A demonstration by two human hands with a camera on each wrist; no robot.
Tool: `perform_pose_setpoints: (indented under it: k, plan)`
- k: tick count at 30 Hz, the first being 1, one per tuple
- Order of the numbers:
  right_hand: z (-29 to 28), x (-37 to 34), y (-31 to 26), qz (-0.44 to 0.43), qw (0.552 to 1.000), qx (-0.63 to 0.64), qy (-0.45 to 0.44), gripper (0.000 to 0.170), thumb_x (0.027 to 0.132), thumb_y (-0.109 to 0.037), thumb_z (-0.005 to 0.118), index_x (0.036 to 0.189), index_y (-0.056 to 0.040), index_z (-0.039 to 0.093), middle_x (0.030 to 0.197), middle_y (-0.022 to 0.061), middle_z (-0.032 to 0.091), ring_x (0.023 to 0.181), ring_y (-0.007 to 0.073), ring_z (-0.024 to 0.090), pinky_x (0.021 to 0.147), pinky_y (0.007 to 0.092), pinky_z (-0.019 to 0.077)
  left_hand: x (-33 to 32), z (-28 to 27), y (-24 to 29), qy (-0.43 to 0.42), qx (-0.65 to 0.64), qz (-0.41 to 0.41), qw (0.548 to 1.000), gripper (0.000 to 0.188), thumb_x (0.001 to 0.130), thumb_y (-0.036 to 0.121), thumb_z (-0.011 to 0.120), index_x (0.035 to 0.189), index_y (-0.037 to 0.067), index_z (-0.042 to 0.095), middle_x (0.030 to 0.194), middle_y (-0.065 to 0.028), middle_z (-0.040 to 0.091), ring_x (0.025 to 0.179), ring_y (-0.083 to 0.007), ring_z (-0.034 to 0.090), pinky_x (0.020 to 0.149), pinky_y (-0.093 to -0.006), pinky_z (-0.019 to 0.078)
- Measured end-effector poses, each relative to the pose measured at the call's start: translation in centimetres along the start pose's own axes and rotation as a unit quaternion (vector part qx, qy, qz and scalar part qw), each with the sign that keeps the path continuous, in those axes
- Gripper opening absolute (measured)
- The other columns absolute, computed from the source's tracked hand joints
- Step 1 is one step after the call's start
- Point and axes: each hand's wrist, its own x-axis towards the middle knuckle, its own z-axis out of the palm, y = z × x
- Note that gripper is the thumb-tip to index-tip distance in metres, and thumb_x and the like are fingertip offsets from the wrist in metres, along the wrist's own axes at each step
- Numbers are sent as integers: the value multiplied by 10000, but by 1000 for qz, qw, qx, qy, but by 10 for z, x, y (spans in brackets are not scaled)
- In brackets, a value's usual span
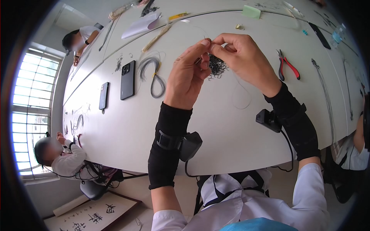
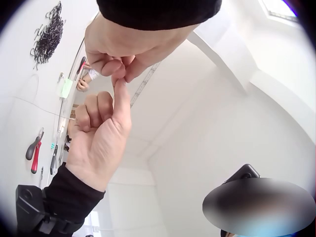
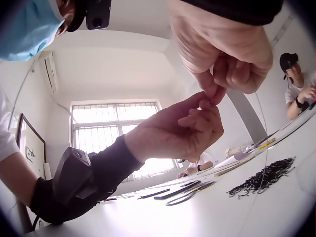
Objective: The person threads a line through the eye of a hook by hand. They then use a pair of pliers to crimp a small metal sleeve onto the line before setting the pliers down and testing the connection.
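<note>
My left hand (image 1: pixel 189 73) and right hand (image 1: pixel 246 57) meet fingertip to fingertip above the table, thumbs and forefingers pinched together. A thin clear line (image 3: pixel 264 111) runs from the pinch and hangs down; part of it curves in a loose loop (image 1: pixel 249 101) over the white tabletop. Whatever else sits between the fingertips is hidden by them. Just beyond and below the hands lies a heap of small black hooks (image 1: pixel 219 67), also visible in the left wrist view as a dark pile (image 2: pixel 48 39).
Red-and-black pliers (image 1: pixel 288 65) lie right of the hands. To the left are a bundle of grey line (image 1: pixel 157 82), a large phone (image 1: pixel 128 81) and a smaller one (image 1: pixel 103 96). A yellow-tipped stick (image 1: pixel 156 38) and green paper (image 1: pixel 251 12) lie farther back. Other people sit around the table.
</note>
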Motion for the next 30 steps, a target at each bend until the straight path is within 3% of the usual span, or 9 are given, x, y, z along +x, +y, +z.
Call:
perform_pose_setpoints:
  k: [9,15,21,24,30]
  plan:
    - [3,3,8,-37,997,50,34,264,952,-245,635,969,9,704,668,30,622,601,72,550,566,249,440,-1,3,3,0,-11,1,1000,214,982,140,637,1159,21,624,713,17,583,598,-49,478,475,-207,326]
    - [2,5,12,0,995,92,41,277,973,-254,620,1008,9,700,786,36,696,701,89,622,667,243,491,-1,1,2,-16,-27,2,1000,209,983,136,634,1163,32,614,705,18,586,591,-46,485,465,-206,321]
    - [7,2,10,-6,990,134,34,284,972,-261,624,1019,6,708,781,31,688,693,82,596,662,248,484,0,1,0,-6,-25,-7,1000,174,983,144,637,1130,51,621,692,32,553,560,-39,427,455,-201,296]
    - [5,2,7,34,993,113,12,281,966,-261,631,1010,3,714,763,34,677,687,86,586,654,253,481,-2,2,0,0,-17,-13,1000,155,983,146,640,1107,54,624,680,47,511,550,-34,382,451,-198,276]
    - [5,1,8,33,995,95,-6,270,955,-248,626,996,3,716,710,42,651,625,78,539,601,254,458,-1,1,0,13,6,-7,1000,120,976,141,647,1064,61,638,701,58,469,571,-30,354,456,-198,262]
